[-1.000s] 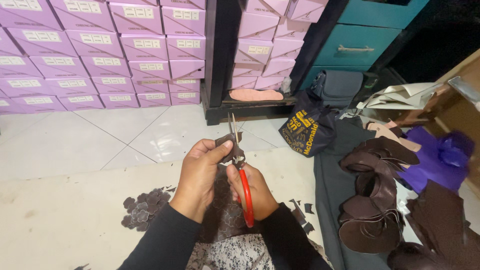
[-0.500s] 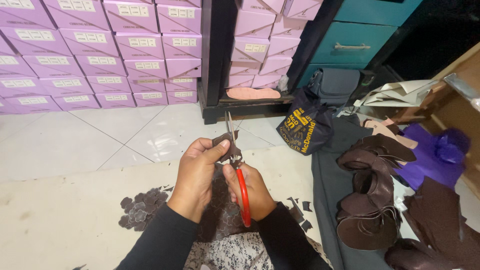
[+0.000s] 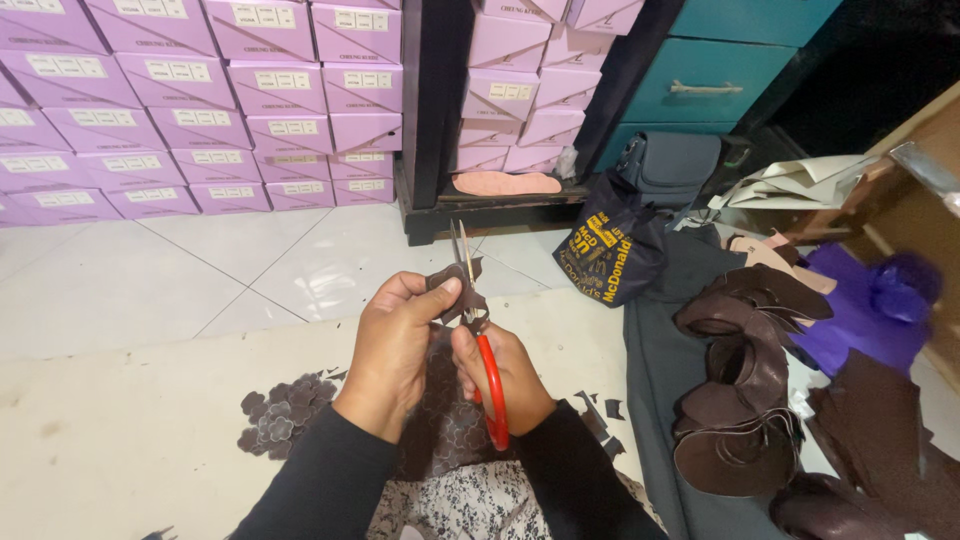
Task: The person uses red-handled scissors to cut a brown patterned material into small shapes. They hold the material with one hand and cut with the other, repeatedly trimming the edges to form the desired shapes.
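the scissors (image 3: 480, 340) have red handles and plain metal blades. they stand nearly upright, tips pointing up and away from the person, blades parted a little in a narrow v. the red loop runs down along the right hand (image 3: 505, 375), which grips it. the small dark brown leather piece (image 3: 455, 290) is thin and irregular in outline, pinched between thumb and fingers of the left hand (image 3: 395, 350). it sits right at the blades, just above the pivot, its edge touching the metal.
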